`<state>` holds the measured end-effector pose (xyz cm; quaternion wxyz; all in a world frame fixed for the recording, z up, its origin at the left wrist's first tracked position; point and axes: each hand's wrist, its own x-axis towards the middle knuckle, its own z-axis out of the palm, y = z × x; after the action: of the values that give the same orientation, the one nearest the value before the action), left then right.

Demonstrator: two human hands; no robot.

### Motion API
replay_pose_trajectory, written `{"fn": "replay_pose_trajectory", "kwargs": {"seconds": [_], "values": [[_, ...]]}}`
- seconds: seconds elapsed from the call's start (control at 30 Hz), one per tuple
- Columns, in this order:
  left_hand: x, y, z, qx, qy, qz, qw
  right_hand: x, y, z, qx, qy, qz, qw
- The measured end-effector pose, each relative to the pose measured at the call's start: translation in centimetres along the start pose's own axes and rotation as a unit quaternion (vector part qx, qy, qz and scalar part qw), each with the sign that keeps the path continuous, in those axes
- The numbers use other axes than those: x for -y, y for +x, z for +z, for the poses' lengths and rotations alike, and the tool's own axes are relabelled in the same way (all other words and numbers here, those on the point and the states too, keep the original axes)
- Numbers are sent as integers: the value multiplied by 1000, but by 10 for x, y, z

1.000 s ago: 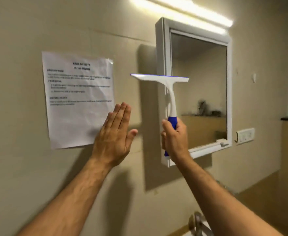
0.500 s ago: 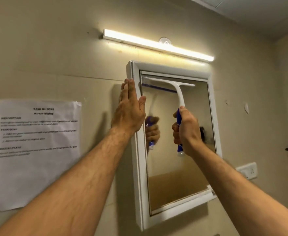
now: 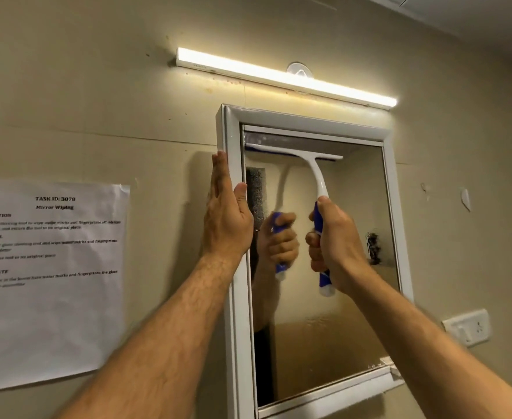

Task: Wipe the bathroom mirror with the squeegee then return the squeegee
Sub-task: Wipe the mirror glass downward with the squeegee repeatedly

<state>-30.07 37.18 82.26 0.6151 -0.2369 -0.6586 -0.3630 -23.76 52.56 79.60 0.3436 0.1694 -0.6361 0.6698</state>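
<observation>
While the wall (image 3: 97,86) fills the view, the mirror (image 3: 324,297) in its white frame (image 3: 233,328) hangs on it, directly ahead of both hands. The printed task sheet (image 3: 49,282) is taped well out to the left of the left hand (image 3: 227,222); the lit tube light (image 3: 285,78) runs above both hands, over the frame's top. A white switch plate (image 3: 466,326) sits low to the right of the right hand (image 3: 336,249). The left hand lies flat, fingers straight and together, pressed against the frame's left edge, thumb on its front face. The right hand is clenched round the blue grip of the squeegee (image 3: 315,173). From that fist the white neck curves up and to the left, and the blade lies across the glass near the mirror's top, above and between the two hands.
</observation>
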Motion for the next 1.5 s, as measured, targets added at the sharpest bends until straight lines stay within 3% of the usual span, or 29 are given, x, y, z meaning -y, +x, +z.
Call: {"fn": "replay_pose_trajectory", "kwargs": {"seconds": [0.3,0.6,0.83,1.23,1.5], "values": [[-4,-6,-2,-11,-4,-5,1000,8,14,-4,-13,12,-23,1000],[0,-8,0,-20,-4,-6,1000,5,-17,-9,82,67,13,994],[2,-11,1,-26,0,-7,1000,3,2,-8,3,32,-3,999],[4,-14,-1,-18,-2,-2,1000,-26,-16,0,9,34,15,999],[5,-19,1,-33,-1,9,999,14,5,2,-1,62,29,998]]}}
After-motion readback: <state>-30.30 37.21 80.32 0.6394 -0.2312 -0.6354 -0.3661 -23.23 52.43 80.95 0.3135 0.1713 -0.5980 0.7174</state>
